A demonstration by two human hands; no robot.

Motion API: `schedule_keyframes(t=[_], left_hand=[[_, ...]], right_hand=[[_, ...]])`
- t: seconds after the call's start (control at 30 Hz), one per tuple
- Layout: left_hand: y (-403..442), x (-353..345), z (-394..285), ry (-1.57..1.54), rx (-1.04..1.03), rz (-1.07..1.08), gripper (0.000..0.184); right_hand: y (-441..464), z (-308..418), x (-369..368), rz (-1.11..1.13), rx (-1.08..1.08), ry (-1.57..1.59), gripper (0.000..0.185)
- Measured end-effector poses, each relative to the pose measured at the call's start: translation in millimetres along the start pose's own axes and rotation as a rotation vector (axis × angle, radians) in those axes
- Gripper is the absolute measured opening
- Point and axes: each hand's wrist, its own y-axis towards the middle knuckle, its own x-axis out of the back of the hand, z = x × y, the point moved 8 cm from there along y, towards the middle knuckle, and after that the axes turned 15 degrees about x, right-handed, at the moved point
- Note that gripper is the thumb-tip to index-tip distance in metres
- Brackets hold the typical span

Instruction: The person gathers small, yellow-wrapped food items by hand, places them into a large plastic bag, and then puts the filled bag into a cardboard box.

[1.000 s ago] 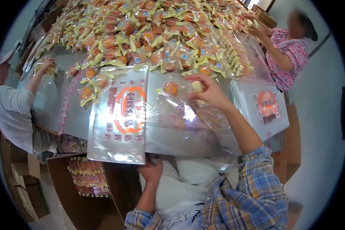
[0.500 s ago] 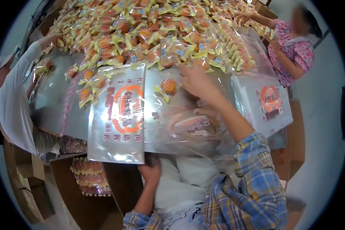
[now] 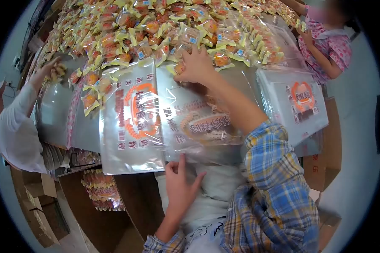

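My right hand reaches to the near edge of a heap of wrapped small cakes. Its thumb and fingers curl around one yellow-ended wrapped cake, partly hidden by the hand. Beneath that forearm lies a clear printed plastic bag. My left hand is open below the table's near edge, thumb and fingers spread, the index fingertip near the bag's lower edge. To its upper left, a silvery bag with orange print lies flat, its lower end overhanging the edge.
A stack of printed bags lies at the right. Below the table, an open carton holds a filled pack. At the left a white-sleeved person's hand holds wrapped cakes; another person works at the upper right.
My right hand has shifted left, and the single cake on the clear bag has moved up to the heap with it. My left hand has come out from the bag's edge and spread its fingers.
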Motion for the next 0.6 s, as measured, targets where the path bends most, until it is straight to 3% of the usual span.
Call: schedule_keyframes(t=[0.2,0.3,0.33,0.47,0.6], left_hand=[[-2.1,-19.2,-26.8,0.068,-0.072,0.074,0.088],[7.1,-29.8,-42.9,0.159,-0.122,0.124,0.083],[10.3,-31.9,-42.8,0.208,-0.155,0.125,0.079],[12.1,-39.3,-42.6,0.342,-0.186,0.174,0.069],[1.4,-33.9,-58.7,0.369,-0.313,0.045,0.061]], right_hand=[[22.9,-8.0,8.8,0.048,-0.054,0.003,0.116],[37.8,-7.5,10.6,0.261,-0.095,0.022,0.124],[40.3,-6.8,14.0,0.231,-0.075,0.001,0.127],[50.6,-14.5,6.8,0.262,-0.027,-0.061,0.126],[53.2,-12.1,1.9,0.289,-0.050,-0.125,0.127]])
